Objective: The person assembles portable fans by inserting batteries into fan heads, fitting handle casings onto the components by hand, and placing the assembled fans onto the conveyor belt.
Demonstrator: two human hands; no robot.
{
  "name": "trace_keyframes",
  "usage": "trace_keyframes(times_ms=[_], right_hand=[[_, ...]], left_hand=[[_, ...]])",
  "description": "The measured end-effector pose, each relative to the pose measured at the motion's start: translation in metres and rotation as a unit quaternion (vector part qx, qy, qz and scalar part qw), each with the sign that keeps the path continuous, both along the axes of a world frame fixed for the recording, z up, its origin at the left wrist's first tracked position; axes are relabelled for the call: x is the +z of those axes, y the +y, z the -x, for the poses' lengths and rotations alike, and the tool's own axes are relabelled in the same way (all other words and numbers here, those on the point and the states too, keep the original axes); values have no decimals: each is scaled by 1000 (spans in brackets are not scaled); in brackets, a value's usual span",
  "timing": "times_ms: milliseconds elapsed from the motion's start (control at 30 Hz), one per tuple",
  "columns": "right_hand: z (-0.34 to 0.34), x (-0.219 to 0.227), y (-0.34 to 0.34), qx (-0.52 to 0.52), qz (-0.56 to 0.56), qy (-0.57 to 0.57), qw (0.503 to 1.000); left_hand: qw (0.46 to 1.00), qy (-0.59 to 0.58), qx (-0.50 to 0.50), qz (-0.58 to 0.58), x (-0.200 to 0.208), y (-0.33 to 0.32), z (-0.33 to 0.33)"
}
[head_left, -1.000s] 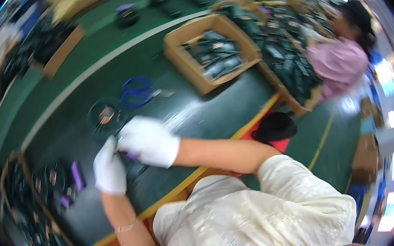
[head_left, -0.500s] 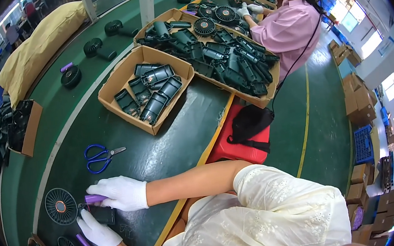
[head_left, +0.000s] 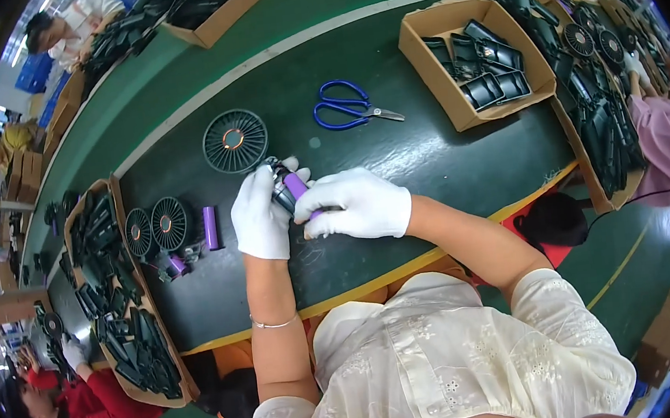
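Note:
A dark handheld fan lies before me, its round caged head (head_left: 236, 141) flat on the green table. Gloved in white, my left hand (head_left: 260, 215) is closed around the fan's dark handle shell (head_left: 285, 197). In my right hand (head_left: 361, 204), also gloved, the thumb and fingers pinch the lower end of a purple cylindrical battery cell (head_left: 296, 185). The cell lies along the handle, partly covered by my fingers; whether it is fully inside the shell, I cannot tell. Blue-handled scissors (head_left: 349, 109) rest beyond my right hand.
Left of my hands are another purple cell (head_left: 210, 228) and two fan heads (head_left: 171, 223), beside a carton of dark shells (head_left: 142, 352). A smaller carton (head_left: 464, 118) of shells stands at the far right. Co-workers sit on both sides, one in a red sleeve (head_left: 110, 404).
The view has swung left. The purple cell, earlier held beside the fan head, now lies along the handle. My left hand has closed around the handle shell.

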State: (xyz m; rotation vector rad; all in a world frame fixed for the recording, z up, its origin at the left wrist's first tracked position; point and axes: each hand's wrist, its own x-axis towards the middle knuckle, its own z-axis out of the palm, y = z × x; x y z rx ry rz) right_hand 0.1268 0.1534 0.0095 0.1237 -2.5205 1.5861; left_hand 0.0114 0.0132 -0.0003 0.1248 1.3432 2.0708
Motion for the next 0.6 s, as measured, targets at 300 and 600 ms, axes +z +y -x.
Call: trace_keyframes(times_ms=[300,600], right_hand=[[8,-20,-14,-36,-115,98,988],[18,-8,-6,-135,-68,-121,981]], left_hand=[[998,65,-15,2,-10,-8,5],[996,92,1,-22,14,1,-11]])
